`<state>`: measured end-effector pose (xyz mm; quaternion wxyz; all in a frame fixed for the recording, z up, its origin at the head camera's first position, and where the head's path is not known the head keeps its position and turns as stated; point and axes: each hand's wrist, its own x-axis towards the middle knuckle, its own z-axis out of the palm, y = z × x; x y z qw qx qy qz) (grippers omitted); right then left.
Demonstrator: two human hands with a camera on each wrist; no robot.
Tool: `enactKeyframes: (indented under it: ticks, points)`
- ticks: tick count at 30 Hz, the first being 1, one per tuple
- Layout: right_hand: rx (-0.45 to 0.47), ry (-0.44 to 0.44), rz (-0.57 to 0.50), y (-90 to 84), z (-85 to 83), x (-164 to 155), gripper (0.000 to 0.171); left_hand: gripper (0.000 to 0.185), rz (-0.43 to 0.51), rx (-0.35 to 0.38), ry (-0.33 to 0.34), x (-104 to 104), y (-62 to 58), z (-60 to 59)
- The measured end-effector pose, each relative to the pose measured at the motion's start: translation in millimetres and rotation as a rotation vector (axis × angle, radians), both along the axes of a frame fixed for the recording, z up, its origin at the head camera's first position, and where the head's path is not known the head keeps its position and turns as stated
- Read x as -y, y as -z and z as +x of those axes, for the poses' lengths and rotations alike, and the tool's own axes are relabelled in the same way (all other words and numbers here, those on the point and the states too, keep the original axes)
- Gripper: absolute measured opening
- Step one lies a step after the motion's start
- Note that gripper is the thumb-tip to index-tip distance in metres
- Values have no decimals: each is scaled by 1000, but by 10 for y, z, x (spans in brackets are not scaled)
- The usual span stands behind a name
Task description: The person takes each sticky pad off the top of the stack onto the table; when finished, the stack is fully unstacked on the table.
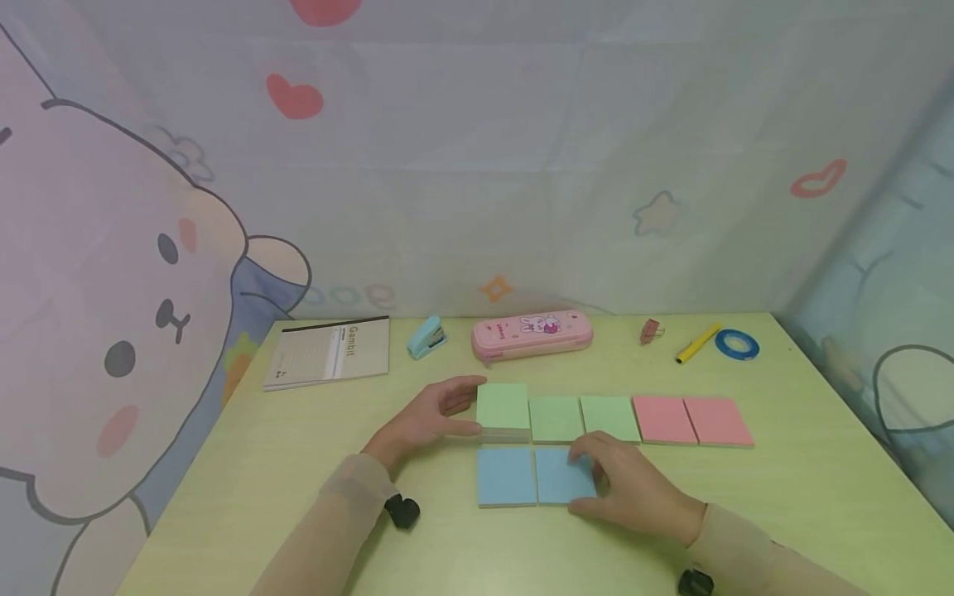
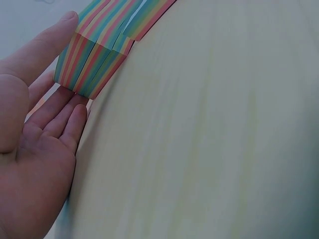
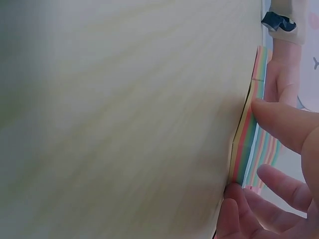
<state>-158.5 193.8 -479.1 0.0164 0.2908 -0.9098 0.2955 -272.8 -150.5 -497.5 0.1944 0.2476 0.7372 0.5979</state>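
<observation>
Head view: my left hand point(image 1: 428, 418) holds the leftmost green sticky-note pad point(image 1: 503, 407) at its left edge, thumb on the far side, fingers straight along the near side; the wrist cam shows the pad's striped side betw. thumb & fingers. My right hand point(image 1: 629, 488) rests on the right blue pad point(image 1: 561, 476), fingers lightly curled at its right edge. Pads lie in 2 rows mid-table point(image 1: 298, 463): 3 green + 2 pink pads point(image 1: 689, 420) behind, 2 blue in front. Pink pencil case point(image 1: 532, 334), stapler point(image 1: 427, 337) & notebook point(image 1: 330, 351) sit at the back.
</observation>
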Motion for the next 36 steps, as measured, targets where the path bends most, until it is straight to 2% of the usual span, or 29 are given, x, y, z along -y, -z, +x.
enactKeyframes:
  ticks: [24,29,33,36]
  points:
    - [48,0,-17,-15,16,4,46,77,-17,7,-4,10,26,23]
    - [22,-6,-13,-9,3,-2,46,77,-14,0,-4,8,25,15]
    - [3,-3,-5,-44,-19,-13,46,78,-15,1,-7,6,1,20]
    - [35,13,-13,-106,-39,-14,45,78,-14,1,-6,4,-14,24]
